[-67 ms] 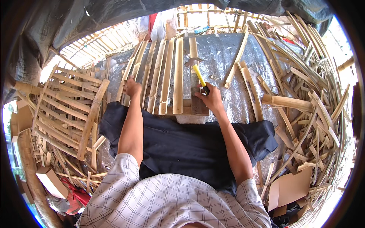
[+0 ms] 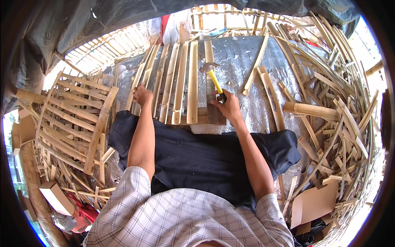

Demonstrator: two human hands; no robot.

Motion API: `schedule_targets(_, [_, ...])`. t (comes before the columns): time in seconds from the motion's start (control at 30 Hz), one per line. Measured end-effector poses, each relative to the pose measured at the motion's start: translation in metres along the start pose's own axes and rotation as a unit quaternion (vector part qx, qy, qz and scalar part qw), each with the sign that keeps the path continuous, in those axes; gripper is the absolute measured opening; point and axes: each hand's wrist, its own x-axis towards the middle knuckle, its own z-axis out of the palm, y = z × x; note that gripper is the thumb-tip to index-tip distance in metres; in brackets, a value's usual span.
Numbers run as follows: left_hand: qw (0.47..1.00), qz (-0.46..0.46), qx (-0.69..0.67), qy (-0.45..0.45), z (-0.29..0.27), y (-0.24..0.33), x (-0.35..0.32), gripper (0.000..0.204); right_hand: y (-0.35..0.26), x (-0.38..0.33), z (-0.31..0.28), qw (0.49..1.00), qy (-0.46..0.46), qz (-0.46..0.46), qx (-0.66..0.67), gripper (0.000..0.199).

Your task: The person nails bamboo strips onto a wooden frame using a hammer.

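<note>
My right hand (image 2: 228, 105) is closed round the black grip of a claw hammer (image 2: 214, 80) with a yellow handle. The hammer's metal head lies over a bamboo piece (image 2: 208, 51) set on a wooden board. At the left of a row of split bamboo strips, my left hand (image 2: 142, 95) has its fingers curled on a narrow bamboo strip (image 2: 148, 71); its fingertips are partly hidden. Between my hands lie several more strips, among them a wide trough-shaped one (image 2: 192, 86), roughly parallel and pointing away from me.
Dark cloth (image 2: 197, 158) covers my lap. A slatted bamboo frame (image 2: 101, 129) stands at the left. Loose bamboo pieces (image 2: 329, 156) heap up at the right, beside a cardboard piece (image 2: 314, 204). A grey plastic sheet (image 2: 234, 53) spreads under the strips.
</note>
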Motion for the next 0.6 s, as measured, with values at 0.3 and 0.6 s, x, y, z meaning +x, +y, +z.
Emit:
schedule_targets(0.3, [0.997,-0.063,-0.012,-0.045,-0.033,0.021,0.008,0.069,0.001,0.001,-0.002,1.0,-0.005,0.003,-0.01,0.035])
schedule_targets(0.6, [0.998,-0.01,0.015,-0.067,-0.029,0.003,0.024,0.07,0.003,0.003,0.003,1.0,0.0,-0.026,-0.016,0.036])
